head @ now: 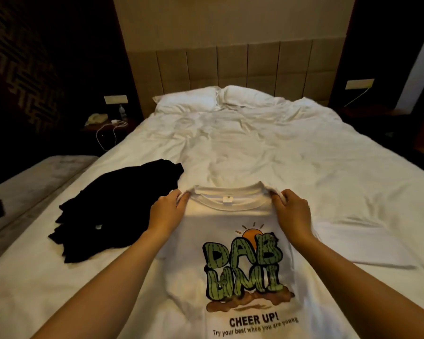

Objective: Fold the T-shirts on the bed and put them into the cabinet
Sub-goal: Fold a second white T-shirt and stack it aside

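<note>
A white T-shirt [233,241] with a green cactus-letter print and the words "CHEER UP!" lies face up on the near part of the bed, collar pointing away from me. My left hand [168,211] pinches the shirt's left shoulder beside the collar. My right hand [291,211] pinches the right shoulder. The right sleeve spreads flat on the sheet to the right. A black T-shirt [118,211] lies crumpled on the bed to the left of the white one.
The bed [267,148] has a rumpled white sheet and two pillows [218,99] at the padded headboard. A grey bench [34,182] stands along the left side. A nightstand [105,121] with a phone, a bottle and a charger cable sits at the back left.
</note>
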`<state>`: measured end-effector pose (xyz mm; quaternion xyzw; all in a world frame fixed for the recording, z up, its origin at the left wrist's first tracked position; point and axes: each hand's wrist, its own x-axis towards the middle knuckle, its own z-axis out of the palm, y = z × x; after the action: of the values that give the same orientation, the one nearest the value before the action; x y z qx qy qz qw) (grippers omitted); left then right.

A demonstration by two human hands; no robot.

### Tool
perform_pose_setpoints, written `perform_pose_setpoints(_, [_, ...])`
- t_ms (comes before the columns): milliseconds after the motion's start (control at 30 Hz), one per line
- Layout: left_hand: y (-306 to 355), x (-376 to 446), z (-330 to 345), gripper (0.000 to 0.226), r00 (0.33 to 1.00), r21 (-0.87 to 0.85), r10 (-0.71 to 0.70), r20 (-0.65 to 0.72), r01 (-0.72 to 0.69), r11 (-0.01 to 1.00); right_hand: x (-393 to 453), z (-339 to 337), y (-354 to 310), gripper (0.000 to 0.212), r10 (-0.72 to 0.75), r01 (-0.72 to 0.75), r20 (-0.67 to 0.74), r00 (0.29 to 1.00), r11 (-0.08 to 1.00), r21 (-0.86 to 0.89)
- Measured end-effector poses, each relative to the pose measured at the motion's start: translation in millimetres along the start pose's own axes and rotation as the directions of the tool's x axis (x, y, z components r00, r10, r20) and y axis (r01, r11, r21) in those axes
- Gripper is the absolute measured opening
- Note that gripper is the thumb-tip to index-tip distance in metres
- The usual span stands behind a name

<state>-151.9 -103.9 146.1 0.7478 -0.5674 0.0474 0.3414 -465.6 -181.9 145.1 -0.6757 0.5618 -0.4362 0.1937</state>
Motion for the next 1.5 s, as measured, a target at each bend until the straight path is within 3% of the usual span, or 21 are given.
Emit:
perform_pose_setpoints(400, [-46.5, 41.4, 122.0, 0.053, 0.972, 0.143, -0.223, 0.07, 0.211, 0.967, 60.3, 100.3, 73.7, 0.041, 0.112, -0.084, 0.117, 0.987, 0.972, -0.218])
perform_pose_setpoints(600, [-75.5, 59.1, 175.3, 0.051, 0.962, 0.177, -0.23, 0.147, 0.203, 0.963, 83.8, 140.9, 119.2, 0.041, 0.1, -0.034, 0.185, 0.978, 0.943, -0.332])
perform_pose_setpoints(800, [-92.8, 62.7, 211.3, 0.047, 0.974, 0.127, -0.183, 0.133, 0.166, 0.978, 93.4, 170.5, 146.1, 0.036, 0.152, -0.066, 0.183, 0.971, 0.91, -0.409])
perform_pose_setpoints(1067, [-98.6, 60.3, 221.2, 0.048, 0.965, 0.16, -0.213, 0.15, 0.189, 0.969, 87.2, 180.3, 149.9, 0.04, 0.13, -0.036, 0.165, 0.978, 0.879, -0.476])
perform_pose_setpoints(1233, [-88.1, 56.2, 202.5, 0.035, 0.934, 0.139, -0.223, 0.278, 0.191, 0.972, 78.2, 168.8, 141.8, 0.067, 0.179, -0.139, 0.159, 0.971, 0.963, -0.233])
perform_pose_setpoints(1333, [-89.8, 47.7, 182.7, 0.032, 0.929, 0.084, -0.221, 0.296, 0.205, 0.975, 67.6, 162.4, 140.3, 0.07, 0.1, -0.059, 0.175, 0.979, 0.972, -0.226])
perform_pose_setpoints(1500, [-111.7, 13.8, 147.1, 0.049, 0.922, 0.119, -0.352, 0.16, 0.336, 0.934, 43.0, 168.4, 120.8, 0.061, 0.016, 0.016, 0.151, 0.988, 0.977, -0.211])
